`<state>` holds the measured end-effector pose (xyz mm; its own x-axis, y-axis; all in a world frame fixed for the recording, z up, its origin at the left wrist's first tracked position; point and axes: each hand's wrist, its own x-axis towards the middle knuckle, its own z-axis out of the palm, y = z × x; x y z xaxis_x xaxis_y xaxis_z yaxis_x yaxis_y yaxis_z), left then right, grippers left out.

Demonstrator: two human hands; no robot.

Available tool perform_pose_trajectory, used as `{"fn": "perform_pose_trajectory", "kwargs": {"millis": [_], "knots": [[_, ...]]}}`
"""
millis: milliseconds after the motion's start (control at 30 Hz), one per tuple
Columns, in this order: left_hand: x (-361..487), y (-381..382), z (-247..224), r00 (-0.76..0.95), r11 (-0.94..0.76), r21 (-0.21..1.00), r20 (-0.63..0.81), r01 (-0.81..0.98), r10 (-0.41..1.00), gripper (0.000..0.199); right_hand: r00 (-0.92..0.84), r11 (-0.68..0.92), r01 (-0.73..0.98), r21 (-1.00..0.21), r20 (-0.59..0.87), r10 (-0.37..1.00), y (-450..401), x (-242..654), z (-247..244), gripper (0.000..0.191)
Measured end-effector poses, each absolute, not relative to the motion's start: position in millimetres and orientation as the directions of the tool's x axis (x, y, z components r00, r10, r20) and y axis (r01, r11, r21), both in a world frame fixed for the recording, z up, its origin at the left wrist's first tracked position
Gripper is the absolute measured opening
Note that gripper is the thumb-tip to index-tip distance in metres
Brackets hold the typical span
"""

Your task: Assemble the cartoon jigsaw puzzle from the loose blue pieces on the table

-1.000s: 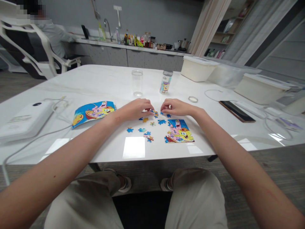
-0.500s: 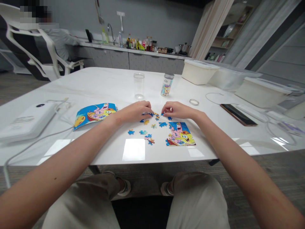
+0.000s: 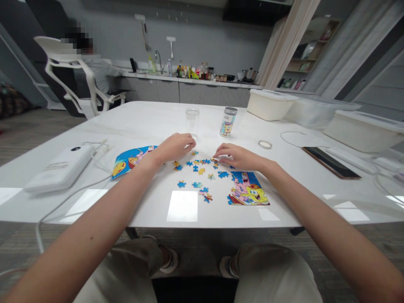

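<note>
Several loose jigsaw pieces (image 3: 197, 184) lie scattered on the white table (image 3: 151, 210). My left hand (image 3: 175, 147) hovers at their far left side, its fingers curled; whether a piece is between them is too small to tell. Over the right side of the loose pieces is my right hand (image 3: 232, 156), fingers apart, with nothing visible in them. Below it lies a joined puzzle section (image 3: 249, 190) showing a yellow and a pink cartoon figure. A blue picture sheet (image 3: 129, 160) rests beside my left forearm, partly covered by it.
A clear jar (image 3: 192, 121), a printed can (image 3: 228, 123) and a ring lid (image 3: 265, 144) stand or lie farther back. White bins (image 3: 270, 105) and a phone (image 3: 330, 163) are at right, a white device (image 3: 61, 168) with cables at left. A person (image 3: 99, 73) sits behind.
The view has shifted, so the scene sits lower and further right. My left hand has moved up and away from the middle pieces, uncovering several of them; my right hand's fingers have spread.
</note>
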<state>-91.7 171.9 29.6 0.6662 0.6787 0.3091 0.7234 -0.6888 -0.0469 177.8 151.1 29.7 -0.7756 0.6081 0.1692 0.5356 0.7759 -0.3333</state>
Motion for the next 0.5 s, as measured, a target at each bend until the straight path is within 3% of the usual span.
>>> {"fn": "perform_pose_trajectory", "kwargs": {"millis": [167, 267, 367, 500], "knots": [[-105.8, 167.6, 41.4, 0.485, -0.454, -0.171, 0.324, 0.874, 0.812, 0.032, -0.838, 0.831, 0.432, -0.351, 0.184, 0.513, 147.4, 170.3, 26.0, 0.034], [-128.5, 161.6, 57.0, 0.281, -0.259, -0.19, 0.096, 0.947, 0.955, 0.047, -0.857, 0.842, 0.409, -0.352, 0.17, 0.487, 145.4, 166.0, 23.6, 0.038], [-153.3, 156.5, 70.7, 0.1, -0.126, -0.13, -0.189, 0.983, 0.977, 0.062, -0.859, 0.844, 0.393, -0.364, 0.183, 0.478, 143.3, 162.6, 21.7, 0.038], [-168.9, 156.1, 71.2, 0.101, -0.123, -0.046, -0.333, 0.991, 0.938, 0.064, -0.861, 0.838, 0.379, -0.392, 0.183, 0.475, 142.0, 161.2, 19.6, 0.036]]}}
